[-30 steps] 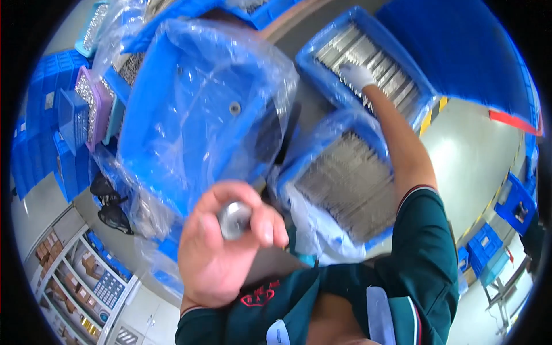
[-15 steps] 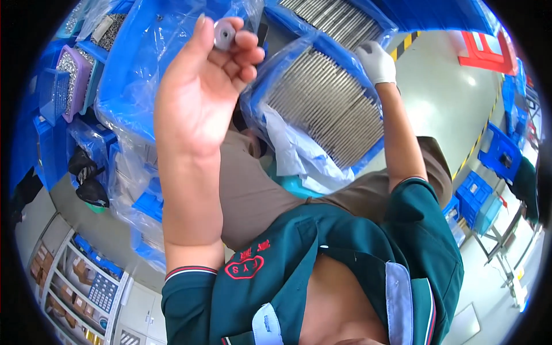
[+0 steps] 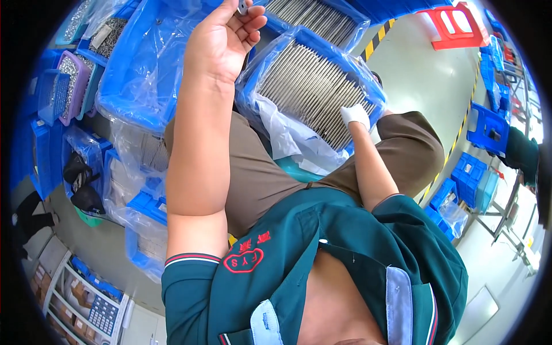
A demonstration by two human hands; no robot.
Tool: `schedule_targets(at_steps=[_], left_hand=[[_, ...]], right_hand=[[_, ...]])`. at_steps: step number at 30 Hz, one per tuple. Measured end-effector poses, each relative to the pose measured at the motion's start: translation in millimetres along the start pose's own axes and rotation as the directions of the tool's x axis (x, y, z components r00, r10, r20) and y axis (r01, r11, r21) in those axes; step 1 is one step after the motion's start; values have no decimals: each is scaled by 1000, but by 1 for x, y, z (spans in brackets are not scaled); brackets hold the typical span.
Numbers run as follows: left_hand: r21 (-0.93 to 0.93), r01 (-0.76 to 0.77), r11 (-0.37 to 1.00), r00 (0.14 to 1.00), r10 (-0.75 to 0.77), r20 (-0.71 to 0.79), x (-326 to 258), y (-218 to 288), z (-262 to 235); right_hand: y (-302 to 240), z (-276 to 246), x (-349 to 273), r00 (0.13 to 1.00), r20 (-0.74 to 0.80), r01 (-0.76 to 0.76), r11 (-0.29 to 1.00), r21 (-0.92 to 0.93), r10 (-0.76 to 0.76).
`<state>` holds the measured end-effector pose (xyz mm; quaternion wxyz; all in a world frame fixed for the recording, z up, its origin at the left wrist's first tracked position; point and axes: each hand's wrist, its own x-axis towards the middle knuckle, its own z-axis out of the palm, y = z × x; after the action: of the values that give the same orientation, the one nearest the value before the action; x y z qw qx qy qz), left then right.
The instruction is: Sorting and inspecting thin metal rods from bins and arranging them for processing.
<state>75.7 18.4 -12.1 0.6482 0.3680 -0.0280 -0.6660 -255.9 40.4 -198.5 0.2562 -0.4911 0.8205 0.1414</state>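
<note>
My left hand [image 3: 215, 49] is bare and raised at the upper left, palm showing. Its thumb and fingers pinch a small round metal piece with a central hole [image 3: 242, 8], partly cut off by the view's upper edge. A white glove covers my right hand [image 3: 355, 117], which rests at the near right part of a layer of metal rods [image 3: 307, 80]. Its fingers look drawn together against the rods; whether one is between them is hidden. The rods lie side by side in a blue crate [image 3: 376, 95] lined with clear plastic and white sheeting [image 3: 282, 129].
Another crate of rods [image 3: 316, 20] stands beyond. To the left is a large plastic-lined blue bin [image 3: 123, 109], beside baskets of small metal parts [image 3: 68, 77]. A red plastic stool [image 3: 460, 39] stands far right. Another person's dark sleeve [image 3: 520, 155] shows at the right rim.
My left hand has moved up and away with the round metal piece. My right hand has come from the crate's far right corner back toward me, over the near right rods.
</note>
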Motion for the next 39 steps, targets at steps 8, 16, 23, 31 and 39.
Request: schedule_targets(at_steps=[8,16,23,31,39], left_hand=[[28,22,999,998,-21,-55,7,-5,2],[126,-152,980,988,148,38,8,7,-18],[73,-89,993,995,85,58,15,-26,-3],[85,-121,989,990,114,87,8,-15,4],[80,-131,988,990,126,60,12,-6,4]], right_hand=[[-39,23,8,987,124,-118,989,93,106],[-103,53,35,960,191,-188,978,-94,203],[-44,50,58,962,234,237,852,-468,-139],[-21,54,105,906,276,422,711,-562,-320],[-16,71,125,863,453,157,970,185,-226]])
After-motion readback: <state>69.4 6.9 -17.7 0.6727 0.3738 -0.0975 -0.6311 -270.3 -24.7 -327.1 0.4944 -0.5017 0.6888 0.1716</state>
